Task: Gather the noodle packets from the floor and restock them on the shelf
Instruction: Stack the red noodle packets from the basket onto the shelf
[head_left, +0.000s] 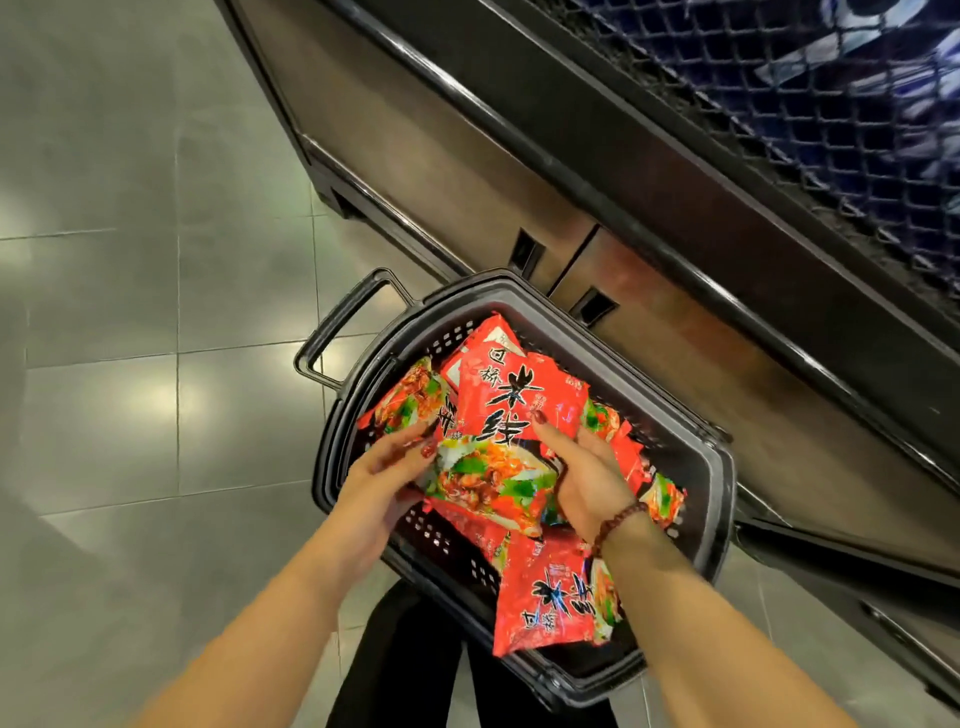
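Left hand (387, 478) and right hand (587, 478) each pinch an opposite edge of the top noodle packet (498, 415), likely to lift it flat out of the heaped basket (723, 488), which stands on the floor (130, 312) just beside the shelf (675, 171) it must restock.

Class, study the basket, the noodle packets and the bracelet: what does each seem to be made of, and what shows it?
The basket looks like moulded dark plastic, semi-gloss, with slotted walls. The noodle packets look like thin glossy printed film, crinkled and catching light. The bracelet has round reddish-brown beads, perhaps wood; too small to be sure.
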